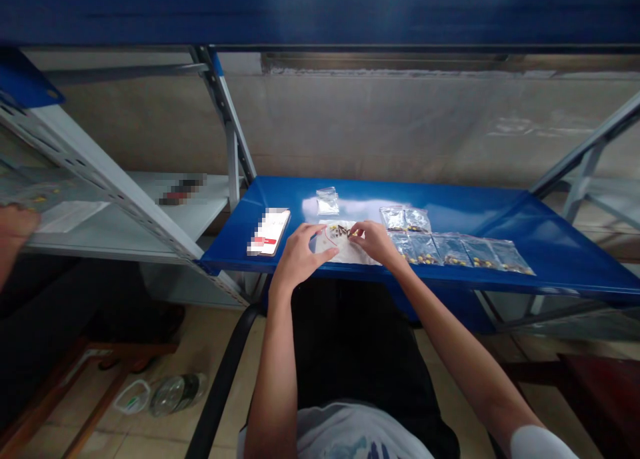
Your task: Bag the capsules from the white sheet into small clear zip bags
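Observation:
On the blue shelf lies a white sheet (345, 254) with a pile of small dark and yellow pieces (341, 231) on it; their kind is too small to tell. At the sheet's left edge is my left hand (300, 254), thumb and forefinger spread with nothing between them. My right hand (373, 240) reaches in from the right, its fingertips pinched together at the pile; what is in the pinch is too small to name. Just right of that hand, several clear zip bags (453, 251) with small yellow and brown pieces lie in a row.
Behind the sheet lies a stack of clear bags (327, 200). Two more filled bags (405, 218) lie behind the row. A phone (273, 231) lies on the left of the blue shelf (475, 206). Another person's hand (17, 226) shows at the far left, by a grey shelf (135, 236).

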{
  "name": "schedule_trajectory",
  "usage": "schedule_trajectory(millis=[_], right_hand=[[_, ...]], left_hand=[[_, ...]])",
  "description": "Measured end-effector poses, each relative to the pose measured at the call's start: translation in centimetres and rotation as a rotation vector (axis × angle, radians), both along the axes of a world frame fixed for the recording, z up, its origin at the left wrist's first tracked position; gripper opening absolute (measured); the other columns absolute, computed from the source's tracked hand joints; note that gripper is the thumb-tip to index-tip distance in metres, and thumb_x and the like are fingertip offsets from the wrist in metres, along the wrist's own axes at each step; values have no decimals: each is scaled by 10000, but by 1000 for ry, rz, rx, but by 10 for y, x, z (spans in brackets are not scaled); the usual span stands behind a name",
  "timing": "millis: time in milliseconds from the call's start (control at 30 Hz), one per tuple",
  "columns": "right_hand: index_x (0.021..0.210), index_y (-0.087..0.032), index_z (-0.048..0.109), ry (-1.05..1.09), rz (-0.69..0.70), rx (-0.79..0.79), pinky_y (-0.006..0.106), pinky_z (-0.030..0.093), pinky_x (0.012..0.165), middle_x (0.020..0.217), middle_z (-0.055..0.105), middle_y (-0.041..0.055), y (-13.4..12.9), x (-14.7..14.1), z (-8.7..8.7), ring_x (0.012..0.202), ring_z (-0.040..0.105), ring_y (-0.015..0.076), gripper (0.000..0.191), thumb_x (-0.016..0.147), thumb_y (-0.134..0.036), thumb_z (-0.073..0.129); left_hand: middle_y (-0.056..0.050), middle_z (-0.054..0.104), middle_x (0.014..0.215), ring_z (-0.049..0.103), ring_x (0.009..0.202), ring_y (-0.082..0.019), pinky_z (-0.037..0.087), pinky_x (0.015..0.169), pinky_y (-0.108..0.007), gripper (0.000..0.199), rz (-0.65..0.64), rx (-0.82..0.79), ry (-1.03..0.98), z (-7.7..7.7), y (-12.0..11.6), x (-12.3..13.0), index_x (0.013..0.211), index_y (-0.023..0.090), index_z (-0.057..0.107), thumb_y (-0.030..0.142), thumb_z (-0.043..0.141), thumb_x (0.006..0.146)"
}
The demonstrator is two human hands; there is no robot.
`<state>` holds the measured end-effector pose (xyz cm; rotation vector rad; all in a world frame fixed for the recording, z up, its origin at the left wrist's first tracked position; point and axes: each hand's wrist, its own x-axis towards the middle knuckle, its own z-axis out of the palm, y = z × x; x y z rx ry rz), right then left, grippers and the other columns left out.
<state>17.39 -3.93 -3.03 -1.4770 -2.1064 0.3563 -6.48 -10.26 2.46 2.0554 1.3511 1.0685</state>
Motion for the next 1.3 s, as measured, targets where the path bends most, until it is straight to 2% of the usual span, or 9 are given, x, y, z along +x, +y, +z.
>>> schedule_trajectory(millis=[233,300,367,500,667,1000,1067,1200,1300], right_hand=[[856,-177,771,35,7,-1,303,422,750,827,725,66,0,-1,3,774,627,198,51,858,-164,722],[814,-181,759,138,7,-22,304,423,712,803,737,59,-1,1,10,723,620,187,53,848,-212,734],[793,-185,751,290,37,-69,302,429,669,787,746,57,-4,2,21,692,620,184,144,841,-321,754],[799,-183,749,526,165,-152,302,457,653,797,757,62,-17,-3,43,708,637,187,302,813,-483,777],[818,-187,791,441,242,-177,320,467,674,777,762,60,-29,-16,52,719,644,201,273,834,-456,749],[934,-203,840,420,279,-150,347,506,745,896,808,72,-22,-7,49,831,713,253,286,911,-437,676],[944,-203,833,385,218,-119,336,497,733,887,801,70,-15,-2,42,811,709,242,252,918,-394,672],[941,-179,830,179,-24,-16,332,453,725,830,771,81,0,5,17,725,665,217,162,898,-234,684],[988,-173,830,54,-58,39,325,438,761,847,739,88,6,5,0,763,646,216,161,893,-192,702]], left_hand=[[-106,753,1124,720,938,-256,583,845,-385,579,61,-171,-38,-9,1,-5,1199,200,735,558,853,759],[-106,762,1127,723,943,-256,586,855,-387,572,45,-190,-42,-10,2,-5,1196,202,740,545,859,754],[-110,767,1149,727,961,-260,589,867,-390,554,29,-210,-56,-9,1,-4,1194,204,745,511,868,750],[-123,767,1192,739,970,-269,600,833,-379,555,-15,-252,-87,-8,0,3,1193,208,751,494,882,736],[-115,775,1163,748,953,-263,605,811,-360,544,-82,-269,-98,-7,-1,12,1191,212,756,506,873,749],[-112,769,1186,746,953,-253,597,802,-347,547,-98,-281,-121,-8,-1,13,1206,205,747,513,858,768],[-110,768,1186,744,943,-250,596,804,-347,551,-77,-282,-119,-8,-1,14,1209,202,741,504,862,765],[-108,767,1164,741,939,-247,593,817,-345,541,-25,-238,-115,-10,0,14,1196,194,735,483,868,759],[-105,763,1159,737,963,-247,589,833,-344,546,1,-226,-128,-11,2,14,1201,193,731,485,866,760]])
